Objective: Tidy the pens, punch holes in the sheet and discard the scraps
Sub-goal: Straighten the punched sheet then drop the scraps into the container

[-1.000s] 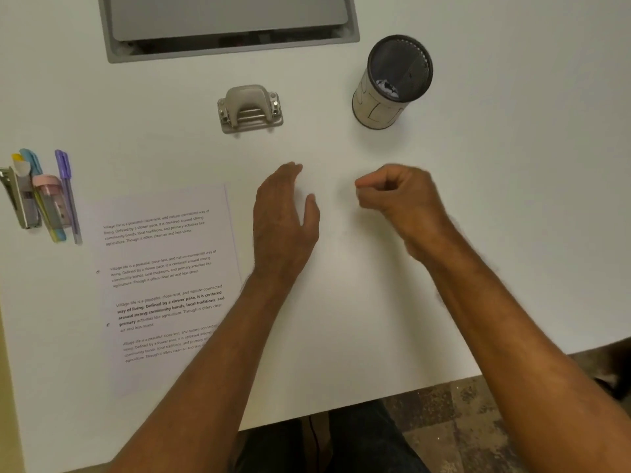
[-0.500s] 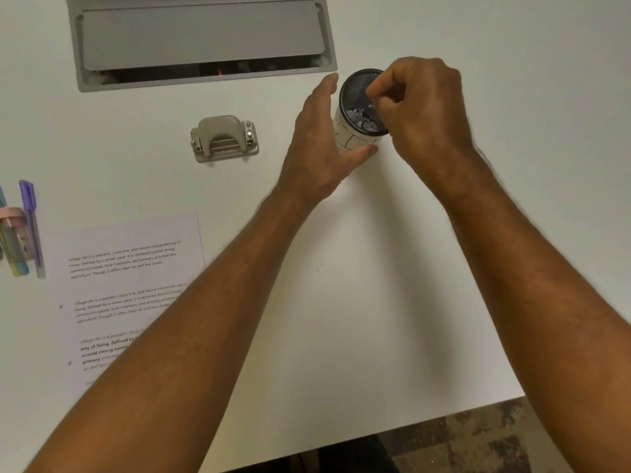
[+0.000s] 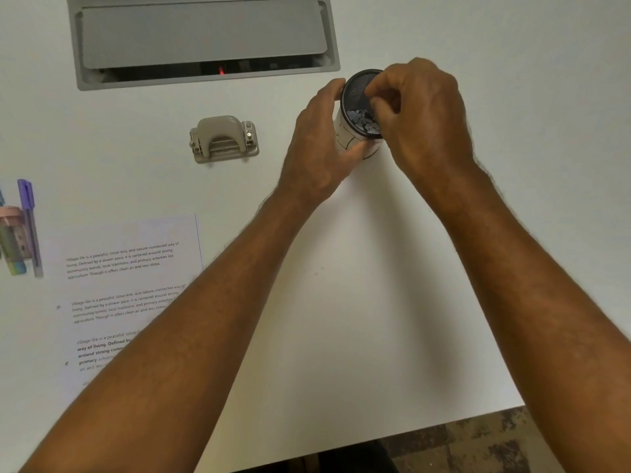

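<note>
Even, soft overhead light on a bright white counter (image 3: 341,302).
Faint shadows spread under both forearms; no hard glare. Pens (image 3: 29,227) at the left edge smear with colour fringing, and the printed sheet (image 3: 129,264) reads slightly soft.

My one camera sits on my head, looking forward and steeply down over my own forearms onto the white table (image 3: 341,319). It is close: my arms enter from the near edge and fill the lower frame. The near table edge and a strip of floor (image 3: 478,445) show at near right; the far side reaches a grey hatch (image 3: 201,32). The wide lens bends the edges. No second view overlaps it.
</note>
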Motion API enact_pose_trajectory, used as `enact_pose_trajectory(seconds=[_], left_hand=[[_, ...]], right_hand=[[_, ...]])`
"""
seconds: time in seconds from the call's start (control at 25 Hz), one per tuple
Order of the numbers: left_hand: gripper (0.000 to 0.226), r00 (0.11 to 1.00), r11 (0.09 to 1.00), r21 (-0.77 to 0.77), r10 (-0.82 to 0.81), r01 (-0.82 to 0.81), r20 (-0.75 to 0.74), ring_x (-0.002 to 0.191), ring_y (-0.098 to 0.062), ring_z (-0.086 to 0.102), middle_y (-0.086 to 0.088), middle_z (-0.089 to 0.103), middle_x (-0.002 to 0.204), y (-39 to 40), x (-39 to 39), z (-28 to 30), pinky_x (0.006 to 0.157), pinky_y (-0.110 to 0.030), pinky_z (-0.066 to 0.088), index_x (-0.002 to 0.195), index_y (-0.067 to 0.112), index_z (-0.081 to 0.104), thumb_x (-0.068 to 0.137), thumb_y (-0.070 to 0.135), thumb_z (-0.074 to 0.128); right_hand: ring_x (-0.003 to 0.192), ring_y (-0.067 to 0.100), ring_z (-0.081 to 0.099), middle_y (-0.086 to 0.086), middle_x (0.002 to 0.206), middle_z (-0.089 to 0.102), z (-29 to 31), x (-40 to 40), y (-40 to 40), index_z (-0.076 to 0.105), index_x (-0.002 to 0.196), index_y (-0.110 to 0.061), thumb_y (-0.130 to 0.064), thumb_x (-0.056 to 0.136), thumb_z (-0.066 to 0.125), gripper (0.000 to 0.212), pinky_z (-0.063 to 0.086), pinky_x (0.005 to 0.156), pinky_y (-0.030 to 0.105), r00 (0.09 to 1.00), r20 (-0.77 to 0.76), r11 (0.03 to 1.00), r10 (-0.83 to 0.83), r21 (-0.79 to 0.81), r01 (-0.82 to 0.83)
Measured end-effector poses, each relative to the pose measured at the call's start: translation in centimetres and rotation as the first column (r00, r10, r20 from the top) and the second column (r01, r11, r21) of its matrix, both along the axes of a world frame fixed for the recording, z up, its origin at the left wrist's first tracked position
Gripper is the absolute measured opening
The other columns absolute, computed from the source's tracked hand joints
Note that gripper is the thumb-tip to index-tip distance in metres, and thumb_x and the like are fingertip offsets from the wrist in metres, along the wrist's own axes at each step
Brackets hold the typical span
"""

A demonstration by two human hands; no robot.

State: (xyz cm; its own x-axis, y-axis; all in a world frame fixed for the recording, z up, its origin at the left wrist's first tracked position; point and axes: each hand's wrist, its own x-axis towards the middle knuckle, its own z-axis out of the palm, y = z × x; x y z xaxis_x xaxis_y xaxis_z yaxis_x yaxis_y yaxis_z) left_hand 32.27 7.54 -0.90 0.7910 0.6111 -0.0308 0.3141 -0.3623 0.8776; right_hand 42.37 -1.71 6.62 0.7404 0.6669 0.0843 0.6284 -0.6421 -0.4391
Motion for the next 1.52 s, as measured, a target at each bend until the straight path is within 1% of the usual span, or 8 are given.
enact_pose_trajectory(seconds=[0.28, 0.44, 0.56, 0.68, 0.92, 1.28, 1.4, 1.52], left_hand=[[0.069, 0.997, 0.995, 0.077, 0.062, -0.058, -0.043, 0.136, -0.020, 0.050, -0.002, 0.052, 0.151, -0.3, -4.3, -0.3, 0.115, -0.040, 0.043, 0.154, 0.012, 0.039, 0.094, 0.030, 0.069], [0.049, 0.976, 0.960, 0.202, 0.209, -0.193, -0.061, 0.138, -0.021, 0.049, -0.005, 0.055, 0.149, -2.8, -11.8, -2.8, 0.120, -0.030, 0.035, 0.148, 0.010, 0.050, 0.101, 0.021, 0.058], [0.047, 0.969, 0.950, 0.271, 0.199, -0.154, -0.147, 0.147, -0.024, 0.041, -0.007, 0.050, 0.154, -5.0, -16.5, -4.5, 0.125, -0.036, 0.029, 0.146, 0.008, 0.051, 0.100, 0.017, 0.054], [0.049, 0.952, 0.926, 0.377, 0.125, -0.012, -0.279, 0.156, -0.028, 0.027, -0.009, 0.037, 0.164, -6.8, -19.3, -4.9, 0.127, -0.049, 0.023, 0.149, 0.008, 0.048, 0.101, 0.018, 0.051], [0.051, 0.937, 0.900, 0.433, 0.105, 0.053, -0.333, 0.158, -0.028, 0.023, -0.009, 0.032, 0.167, -7.1, -20.3, -5.1, 0.129, -0.045, 0.019, 0.152, 0.010, 0.045, 0.102, 0.021, 0.050], [0.047, 0.952, 0.919, 0.395, 0.113, 0.009, -0.285, 0.157, -0.026, 0.025, -0.009, 0.036, 0.165, -6.8, -20.6, -5.1, 0.129, -0.044, 0.018, 0.149, 0.009, 0.048, 0.102, 0.011, 0.045], [0.046, 0.954, 0.916, 0.400, 0.113, 0.009, -0.279, 0.157, -0.027, 0.026, -0.010, 0.037, 0.165, -6.8, -20.6, -5.1, 0.128, -0.046, 0.021, 0.148, 0.007, 0.049, 0.102, 0.012, 0.045], [0.046, 0.954, 0.909, 0.416, 0.115, 0.011, -0.276, 0.156, -0.028, 0.028, -0.011, 0.038, 0.164, -6.9, -20.7, -5.1, 0.127, -0.048, 0.024, 0.147, 0.006, 0.050, 0.101, 0.012, 0.045]], right_hand=[[0.097, 0.013, 0.064, 0.006, 0.114, 0.063, 0.7, -2.2, -1.5, 0.069, 0.109, -0.011, -0.012, 0.095, 0.061, 0.016, 0.058, 0.082, 0.025, 0.998, -0.002, 0.970, 0.055, 0.236, -0.053], [0.100, 0.022, 0.063, 0.009, 0.113, 0.061, -2.4, -8.9, -5.8, 0.067, 0.114, -0.005, 0.001, 0.094, 0.056, 0.024, 0.057, 0.088, 0.042, 0.991, -0.129, 0.925, 0.027, 0.378, 0.025], [0.127, 0.024, 0.056, 0.006, 0.134, 0.060, -7.0, -15.6, -9.6, 0.061, 0.133, -0.007, -0.002, 0.097, 0.058, 0.036, 0.050, 0.106, 0.045, 0.972, -0.236, 0.972, -0.010, 0.227, 0.065], [0.155, 0.024, 0.030, 0.010, 0.163, 0.038, -10.4, -20.9, -12.3, 0.039, 0.157, -0.006, -0.019, 0.104, 0.057, 0.058, 0.030, 0.126, 0.042, 0.972, -0.232, 0.999, -0.034, -0.002, 0.034], [0.162, 0.027, 0.001, 0.015, 0.173, 0.007, -12.1, -23.7, -11.3, 0.011, 0.164, -0.003, -0.040, 0.110, 0.035, 0.070, 0.009, 0.131, 0.046, 0.992, -0.129, 0.975, -0.007, -0.223, -0.022], [0.159, 0.029, 0.019, 0.018, 0.169, 0.026, -12.2, -20.6, -9.9, 0.030, 0.159, 0.001, -0.003, 0.109, 0.037, 0.051, 0.019, 0.130, 0.043, 0.880, -0.085, 0.870, 0.467, -0.134, -0.475], [0.156, 0.031, 0.027, 0.017, 0.165, 0.034, -10.4, -19.8, -11.7, 0.036, 0.157, 0.001, 0.009, 0.101, 0.042, 0.056, 0.022, 0.129, 0.040, 0.860, -0.218, 0.859, 0.462, -0.131, -0.495], [0.137, 0.034, 0.048, 0.016, 0.149, 0.053, -8.9, -19.0, -11.6, 0.054, 0.146, -0.003, 0.001, 0.100, 0.038, 0.049, 0.045, 0.111, 0.049, 0.867, -0.317, 0.862, 0.384, -0.214, -0.460]])
